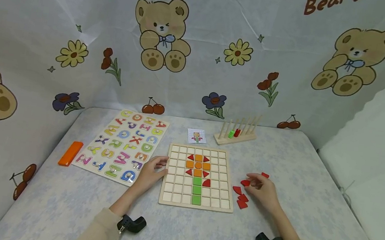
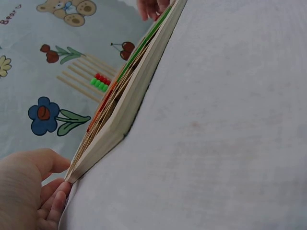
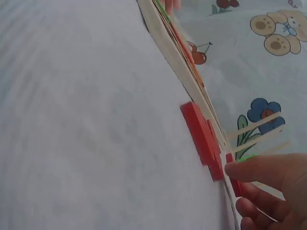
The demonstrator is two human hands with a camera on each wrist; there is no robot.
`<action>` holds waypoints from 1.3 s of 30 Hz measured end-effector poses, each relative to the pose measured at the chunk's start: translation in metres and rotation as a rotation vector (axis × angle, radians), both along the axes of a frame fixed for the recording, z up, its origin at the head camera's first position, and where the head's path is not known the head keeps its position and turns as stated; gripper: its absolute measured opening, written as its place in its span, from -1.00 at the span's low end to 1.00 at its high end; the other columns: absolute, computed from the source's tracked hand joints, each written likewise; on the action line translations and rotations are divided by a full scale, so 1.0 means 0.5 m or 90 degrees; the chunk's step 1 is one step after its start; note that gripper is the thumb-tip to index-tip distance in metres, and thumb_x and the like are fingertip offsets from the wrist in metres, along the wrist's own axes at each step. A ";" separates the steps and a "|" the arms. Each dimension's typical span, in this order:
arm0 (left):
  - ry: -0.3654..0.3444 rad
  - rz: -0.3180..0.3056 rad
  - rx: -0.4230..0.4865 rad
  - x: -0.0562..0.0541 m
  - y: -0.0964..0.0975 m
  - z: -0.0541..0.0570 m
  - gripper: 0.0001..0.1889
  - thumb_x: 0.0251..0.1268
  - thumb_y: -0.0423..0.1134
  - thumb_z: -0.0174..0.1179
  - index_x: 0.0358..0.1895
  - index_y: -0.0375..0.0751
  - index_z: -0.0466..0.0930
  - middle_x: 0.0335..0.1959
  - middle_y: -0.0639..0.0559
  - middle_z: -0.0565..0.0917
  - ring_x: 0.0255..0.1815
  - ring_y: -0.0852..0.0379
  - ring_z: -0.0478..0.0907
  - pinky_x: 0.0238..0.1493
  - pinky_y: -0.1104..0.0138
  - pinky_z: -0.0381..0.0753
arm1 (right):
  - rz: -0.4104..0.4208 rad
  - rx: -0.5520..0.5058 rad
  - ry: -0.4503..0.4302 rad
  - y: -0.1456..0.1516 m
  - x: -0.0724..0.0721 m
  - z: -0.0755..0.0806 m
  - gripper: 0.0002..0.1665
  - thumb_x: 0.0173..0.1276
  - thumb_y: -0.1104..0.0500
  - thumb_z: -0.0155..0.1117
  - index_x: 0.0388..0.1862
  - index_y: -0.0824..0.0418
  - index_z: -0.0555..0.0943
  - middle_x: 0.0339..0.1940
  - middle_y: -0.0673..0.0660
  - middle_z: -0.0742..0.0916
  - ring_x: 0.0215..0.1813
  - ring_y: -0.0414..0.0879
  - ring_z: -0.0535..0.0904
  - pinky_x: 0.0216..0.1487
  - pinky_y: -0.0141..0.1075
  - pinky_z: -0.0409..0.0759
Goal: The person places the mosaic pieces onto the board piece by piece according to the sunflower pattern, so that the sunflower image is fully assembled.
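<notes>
A wooden grid board lies on the table, bearing orange squares round an orange disc, red triangles at their corners, and a column of green squares below. One red quarter-circle piece sits beside the green column. My left hand holds the board's left edge; the left wrist view has thumb and fingers at its corner. Right of the board, my right hand pinches a red rounded piece between thumb and finger. Several loose red pieces lie near that hand.
To the left lies an alphabet puzzle board, with an orange box beside it. Behind the grid board are a small picture card and a wooden peg rack carrying green and red beads. A printed cloth hangs behind the table.
</notes>
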State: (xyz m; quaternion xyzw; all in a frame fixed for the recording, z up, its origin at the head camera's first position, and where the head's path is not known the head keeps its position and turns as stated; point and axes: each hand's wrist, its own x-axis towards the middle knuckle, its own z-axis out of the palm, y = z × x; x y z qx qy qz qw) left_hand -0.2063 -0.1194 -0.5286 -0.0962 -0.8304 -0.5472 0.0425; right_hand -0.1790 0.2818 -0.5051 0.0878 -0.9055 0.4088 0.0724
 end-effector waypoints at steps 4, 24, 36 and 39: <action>0.004 -0.001 -0.003 -0.001 0.000 -0.003 -0.57 0.25 -0.41 0.26 0.20 -0.31 0.57 0.02 -0.16 0.66 0.02 -0.02 0.58 0.15 0.16 0.59 | 0.005 -0.042 -0.019 -0.042 0.006 0.017 -0.54 0.18 0.34 0.46 0.06 0.44 0.61 -0.20 0.28 0.71 -0.21 -0.13 0.59 -0.22 -0.51 0.61; 0.001 -0.001 0.004 0.002 0.001 0.003 -0.57 0.24 -0.41 0.26 0.21 -0.33 0.56 0.04 -0.18 0.65 0.03 -0.04 0.58 0.18 0.09 0.58 | 0.122 -0.054 -0.008 -0.182 0.004 -0.001 -0.58 0.13 0.40 0.46 0.00 0.39 0.64 -0.29 0.17 0.70 -0.37 -0.30 0.46 -0.37 -0.45 0.51; -0.001 0.002 0.000 0.002 0.000 0.002 -0.58 0.24 -0.41 0.26 0.20 -0.31 0.57 0.03 -0.16 0.66 0.03 -0.03 0.59 0.17 0.10 0.59 | -0.018 -0.021 0.063 -0.096 -0.019 0.016 -0.67 0.27 0.39 0.33 0.03 0.43 0.64 -0.16 0.30 0.74 -0.18 -0.01 0.60 -0.19 -0.36 0.60; -0.001 0.002 0.000 0.003 0.000 0.004 -0.57 0.24 -0.41 0.26 0.20 -0.32 0.57 0.03 -0.16 0.66 0.03 -0.03 0.59 0.17 0.12 0.59 | -0.104 0.014 0.080 -0.048 -0.027 0.017 -0.64 0.25 0.40 0.32 0.04 0.45 0.63 -0.09 0.37 0.72 -0.10 0.16 0.60 -0.12 -0.18 0.59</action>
